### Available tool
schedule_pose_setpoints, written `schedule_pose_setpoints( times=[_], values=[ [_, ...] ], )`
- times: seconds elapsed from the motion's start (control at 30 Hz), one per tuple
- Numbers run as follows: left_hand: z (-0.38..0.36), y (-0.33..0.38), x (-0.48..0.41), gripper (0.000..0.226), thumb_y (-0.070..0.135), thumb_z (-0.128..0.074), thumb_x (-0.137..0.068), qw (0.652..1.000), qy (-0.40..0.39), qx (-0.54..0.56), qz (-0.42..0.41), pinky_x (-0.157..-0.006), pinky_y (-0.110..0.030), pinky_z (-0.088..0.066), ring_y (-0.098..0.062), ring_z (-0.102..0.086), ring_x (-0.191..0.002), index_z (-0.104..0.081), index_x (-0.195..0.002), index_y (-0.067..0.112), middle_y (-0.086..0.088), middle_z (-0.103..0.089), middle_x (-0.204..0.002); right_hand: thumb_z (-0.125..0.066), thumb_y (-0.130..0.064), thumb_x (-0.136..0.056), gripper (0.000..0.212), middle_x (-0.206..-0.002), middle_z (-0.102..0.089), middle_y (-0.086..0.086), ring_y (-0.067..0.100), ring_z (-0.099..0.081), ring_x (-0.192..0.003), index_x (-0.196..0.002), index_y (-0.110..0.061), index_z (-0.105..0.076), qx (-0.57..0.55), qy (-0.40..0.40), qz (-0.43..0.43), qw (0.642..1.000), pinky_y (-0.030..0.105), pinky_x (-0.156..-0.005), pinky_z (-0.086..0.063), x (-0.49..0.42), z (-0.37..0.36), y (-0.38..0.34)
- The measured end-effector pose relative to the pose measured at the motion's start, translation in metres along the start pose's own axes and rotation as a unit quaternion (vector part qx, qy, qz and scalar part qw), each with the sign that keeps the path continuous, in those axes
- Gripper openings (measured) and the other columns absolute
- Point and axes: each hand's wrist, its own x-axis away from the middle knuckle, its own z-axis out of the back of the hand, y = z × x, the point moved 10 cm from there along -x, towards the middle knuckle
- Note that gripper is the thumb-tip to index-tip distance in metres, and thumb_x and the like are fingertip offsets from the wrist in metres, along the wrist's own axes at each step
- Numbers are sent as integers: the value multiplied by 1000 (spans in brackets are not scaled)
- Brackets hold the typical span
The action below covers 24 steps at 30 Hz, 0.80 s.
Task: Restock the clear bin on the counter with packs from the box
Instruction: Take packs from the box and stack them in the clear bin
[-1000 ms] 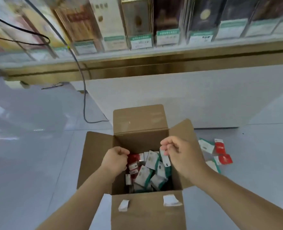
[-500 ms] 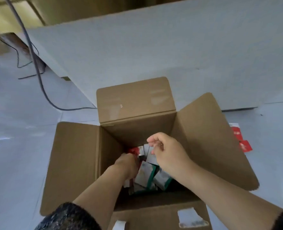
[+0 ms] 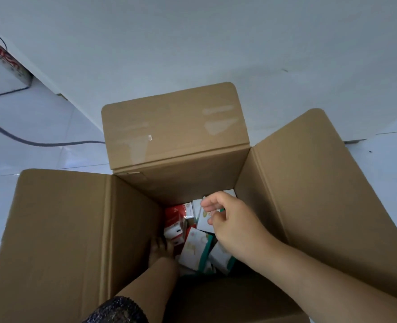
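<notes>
An open cardboard box (image 3: 309, 183) stands on the floor below me, its four flaps spread out. Several small packs lie jumbled at its bottom: white-and-green packs (image 3: 194, 249) and a red-and-white pack (image 3: 175, 220). My left hand (image 3: 160, 250) reaches deep into the box along its left wall, against the red-and-white pack; its fingers are in shadow and hard to read. My right hand (image 3: 232, 223) hovers inside the box over the white-and-green packs with loosely curled fingers, and I see nothing held in it. The clear bin and the counter top are out of view.
The white front panel of a counter (image 3: 192, 47) rises just behind the box. A grey cable (image 3: 41, 143) runs over the glossy white floor at the left. A low object with red lettering (image 3: 4, 59) sits at the far left.
My head has tipped down and closer, so the shelves and the loose packs on the floor have left the view. Both hands have gone lower into the box, the left one deepest.
</notes>
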Motion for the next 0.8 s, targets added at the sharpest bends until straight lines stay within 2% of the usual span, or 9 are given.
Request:
schedule_pose_setpoints(
  times=[0.1,0.27,0.37,0.43,0.5,0.6,0.67,0.8],
  values=[
    [-5,3,-10,71,59,-25,-96,1000,-25,-7,-12,-114,-60,5,-44,3,-144,-7,-153,21,-19,7,-158,-43,-9,-97,30,-99,-54,-22,4,-58,-102,-104,-36,-55,-4,-3,-5,1000,24,-88,-50,-5,0,6],
    [-6,3,-21,64,44,-37,-98,999,-31,-18,-30,-114,-59,8,-40,2,-145,-12,-153,23,-16,5,-160,-43,-9,-97,29,-99,-53,-21,3,-58,-99,-104,-35,-54,-4,-11,-3,1000,17,-82,-49,-12,-1,10],
    [-9,8,-27,61,39,-38,-100,999,-23,-26,-38,-115,-59,6,-36,-3,-146,-12,-153,22,-13,1,-160,-42,-8,-96,30,-99,-54,-20,2,-59,-94,-102,-35,-54,1,-7,-6,1000,10,-73,-46,-14,0,15],
    [-12,9,-28,60,37,-37,-100,999,-23,-23,-40,-115,-59,3,-35,-7,-146,-14,-153,19,-13,-3,-160,-42,-8,-95,30,-99,-54,-20,2,-59,-94,-101,-35,-54,4,-11,-5,1000,10,-73,-46,-14,-3,17],
    [-11,9,-28,58,34,-36,-101,999,-17,-7,-42,-117,-56,-2,-34,-10,-145,-17,-152,14,-14,-8,-159,-43,-8,-95,31,-98,-54,-21,2,-58,-94,-100,-36,-53,9,-17,-5,1000,11,-74,-46,-15,-6,19],
    [-3,10,-31,54,27,-36,-102,999,4,31,-35,-114,-43,-20,-31,-19,-142,-18,-151,11,-14,-14,-158,-43,-7,-95,32,-97,-53,-21,2,-58,-95,-99,-37,-52,11,-23,-8,1000,10,-72,-45,-17,-8,22],
    [1,11,-32,55,23,-39,-101,999,11,24,-34,-109,-45,-28,-34,-25,-138,-19,-151,10,-16,-15,-157,-43,-6,-95,31,-97,-54,-21,2,-58,-95,-100,-35,-54,8,-22,-15,1000,9,-73,-44,-17,-9,24],
    [15,0,-24,50,20,-46,-99,1000,6,13,-19,-106,-49,-31,-42,-27,-134,-34,-145,7,-23,-24,-151,-42,-3,-94,33,-96,-55,-19,4,-59,-96,-99,-34,-55,-8,-12,-30,999,11,-76,-45,-12,-6,24]
  ],
)
